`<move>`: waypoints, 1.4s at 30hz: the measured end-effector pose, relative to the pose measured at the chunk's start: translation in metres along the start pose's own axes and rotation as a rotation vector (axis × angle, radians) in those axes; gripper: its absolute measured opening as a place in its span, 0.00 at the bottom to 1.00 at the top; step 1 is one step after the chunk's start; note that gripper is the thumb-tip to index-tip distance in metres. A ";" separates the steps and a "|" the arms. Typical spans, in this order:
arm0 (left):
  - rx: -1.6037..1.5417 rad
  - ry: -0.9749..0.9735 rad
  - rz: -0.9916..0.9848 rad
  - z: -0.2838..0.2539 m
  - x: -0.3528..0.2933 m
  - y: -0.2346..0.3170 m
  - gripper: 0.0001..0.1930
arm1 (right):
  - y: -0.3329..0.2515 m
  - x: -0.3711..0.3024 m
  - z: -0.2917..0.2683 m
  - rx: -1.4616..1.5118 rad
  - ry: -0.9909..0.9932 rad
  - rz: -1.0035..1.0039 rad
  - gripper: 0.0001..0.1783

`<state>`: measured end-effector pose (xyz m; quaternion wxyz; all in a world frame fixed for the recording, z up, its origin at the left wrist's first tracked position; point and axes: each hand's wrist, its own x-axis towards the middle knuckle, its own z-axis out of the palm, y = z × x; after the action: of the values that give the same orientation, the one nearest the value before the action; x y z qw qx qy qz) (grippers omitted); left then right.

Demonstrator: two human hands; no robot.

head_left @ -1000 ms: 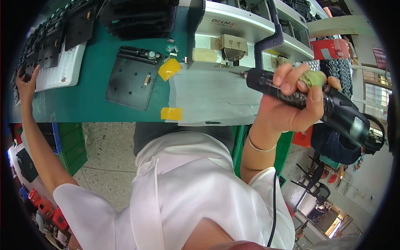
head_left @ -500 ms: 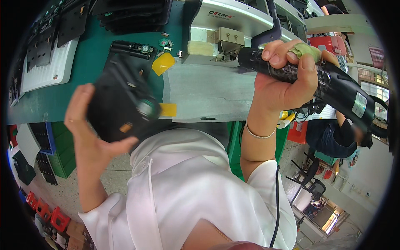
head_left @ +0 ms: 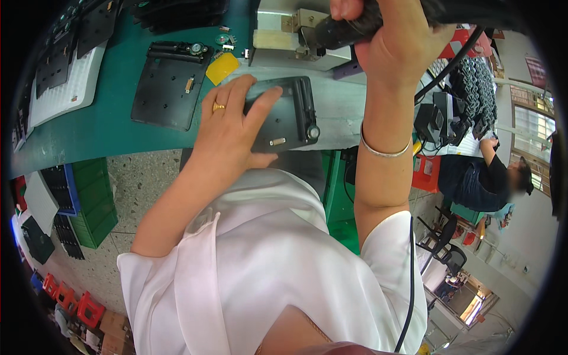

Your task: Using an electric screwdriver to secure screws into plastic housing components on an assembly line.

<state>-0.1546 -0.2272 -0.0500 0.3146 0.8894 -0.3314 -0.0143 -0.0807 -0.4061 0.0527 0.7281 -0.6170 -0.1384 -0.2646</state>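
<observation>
My left hand (head_left: 231, 118) is on a black plastic panel (head_left: 287, 112) at the bench's near edge. The fingers lie over its left side and the thumb is at its near edge. This panel has a ribbed bar with a round silvery part along its right side and a small metal piece near the front. In my right hand (head_left: 402, 44) is a black corded electric screwdriver (head_left: 343, 31), its body partly cut off at the top. Its front end is at the metal block (head_left: 309, 41) of a silver bench machine (head_left: 284, 57). A second black panel (head_left: 163, 89) lies to the left.
A yellow piece (head_left: 222, 69) and several small parts lie beside the second panel. More black panels stand in a white rack (head_left: 77, 89) at left and are stacked (head_left: 177, 13) at the back. Dark chains (head_left: 479, 94) hang at right, near another person (head_left: 473, 183).
My left hand has moved right and brought the panel from the air down to the bench, turned around. My right hand and the screwdriver have shifted up toward the frame's top edge.
</observation>
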 end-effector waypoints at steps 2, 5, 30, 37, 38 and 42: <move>-0.010 -0.010 0.016 0.001 0.003 -0.003 0.51 | -0.001 -0.001 -0.002 -0.005 -0.021 -0.032 0.19; -0.010 -0.007 0.014 0.001 0.003 -0.003 0.50 | -0.006 -0.018 -0.003 0.365 0.017 0.017 0.20; 0.211 0.343 0.306 0.054 -0.001 0.014 0.27 | -0.012 -0.099 -0.049 0.132 0.091 0.012 0.25; 0.177 0.350 0.292 0.056 0.000 0.012 0.26 | -0.009 -0.098 -0.044 0.086 0.095 0.021 0.25; 0.158 0.338 0.283 0.055 0.001 0.013 0.26 | -0.009 -0.099 -0.044 0.071 0.088 0.009 0.25; 0.127 0.334 0.262 0.050 0.001 0.017 0.21 | -0.006 -0.107 -0.045 -0.087 -0.042 -0.054 0.19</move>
<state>-0.1753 -0.2654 -0.0805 0.3079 0.8467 -0.3875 0.1952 -0.1772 -0.4275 -0.0082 0.6900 -0.6496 -0.1587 -0.2771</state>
